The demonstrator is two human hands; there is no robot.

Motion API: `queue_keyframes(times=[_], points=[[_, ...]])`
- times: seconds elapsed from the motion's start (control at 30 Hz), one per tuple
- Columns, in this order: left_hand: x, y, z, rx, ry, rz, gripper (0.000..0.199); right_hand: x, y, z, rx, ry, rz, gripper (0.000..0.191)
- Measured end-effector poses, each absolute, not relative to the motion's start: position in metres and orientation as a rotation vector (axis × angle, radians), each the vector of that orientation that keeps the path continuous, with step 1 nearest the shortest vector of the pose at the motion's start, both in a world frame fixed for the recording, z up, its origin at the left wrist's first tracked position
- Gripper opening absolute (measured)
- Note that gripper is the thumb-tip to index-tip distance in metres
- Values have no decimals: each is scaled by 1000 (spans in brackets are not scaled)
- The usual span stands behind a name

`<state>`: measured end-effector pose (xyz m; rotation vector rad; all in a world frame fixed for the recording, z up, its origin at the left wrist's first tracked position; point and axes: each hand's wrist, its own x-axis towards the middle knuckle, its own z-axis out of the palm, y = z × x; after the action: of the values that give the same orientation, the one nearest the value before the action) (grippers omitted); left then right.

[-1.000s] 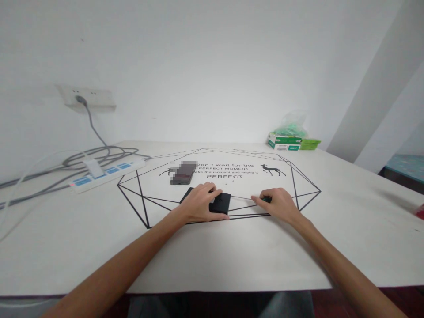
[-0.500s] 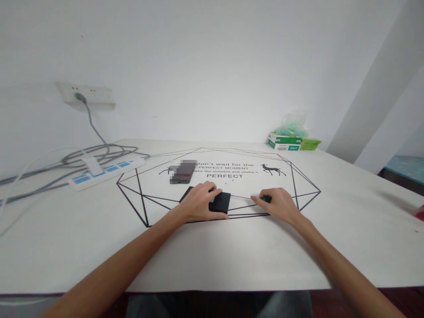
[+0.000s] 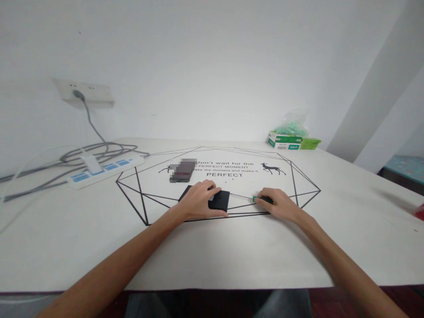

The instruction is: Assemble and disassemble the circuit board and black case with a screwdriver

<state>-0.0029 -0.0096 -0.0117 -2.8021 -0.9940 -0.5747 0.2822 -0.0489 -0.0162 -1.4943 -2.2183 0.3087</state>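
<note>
My left hand (image 3: pixel 200 201) grips a flat black box (image 3: pixel 219 201) on the table, its thumb along the near edge and its fingers over the top. The box's kind does not show. In my right hand (image 3: pixel 278 203) is a screwdriver (image 3: pixel 255 199) with a green and black handle, fingers wrapped round it. The thin metal shaft points left and reaches the right side of the black box; whether its tip is inside, I cannot tell. Behind my left hand lies a dark phone (image 3: pixel 185 171), partly blurred out.
A white power strip (image 3: pixel 102 172) with a plugged-in charger and coiled grey cables (image 3: pixel 99 152) is on the left. A wall socket (image 3: pixel 82 92) sits above. Green and white boxes (image 3: pixel 285 140) with a plastic bag (image 3: pixel 293 123) stand at the back right of the white table (image 3: pixel 232 260).
My right hand has shifted slightly right along the screwdriver, and more of its green handle end shows. My left hand keeps its grip on the black box.
</note>
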Motion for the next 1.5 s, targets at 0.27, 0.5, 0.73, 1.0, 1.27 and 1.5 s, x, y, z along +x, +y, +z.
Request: queue_keyframes(times=[0.27, 0.5, 0.73, 1.0, 1.27, 1.5], points=[[-4, -8, -11, -2843, -980, -589, 75, 285, -48, -22, -1478, -2198, 259, 26], [-6, -7, -10, -2878, -1010, -599, 76, 275, -53, -18, -1587, -2184, 227, 30], [-14, -1, -7, -2908, -1133, -582, 79, 268, -43, -12, -1591, -2248, 265, 43], [-20, 5, -9, -2832, -1253, -649, 83, 264, -9, -10, -1610, -2238, 253, 42], [-21, 7, -10, -2815, -1277, -608, 84, 257, -7, -11, -1627, -2304, 178, 45], [-19, 5, -9, -2787, -1245, -547, 82, 264, -18, -13, -1564, -2294, 240, 39]])
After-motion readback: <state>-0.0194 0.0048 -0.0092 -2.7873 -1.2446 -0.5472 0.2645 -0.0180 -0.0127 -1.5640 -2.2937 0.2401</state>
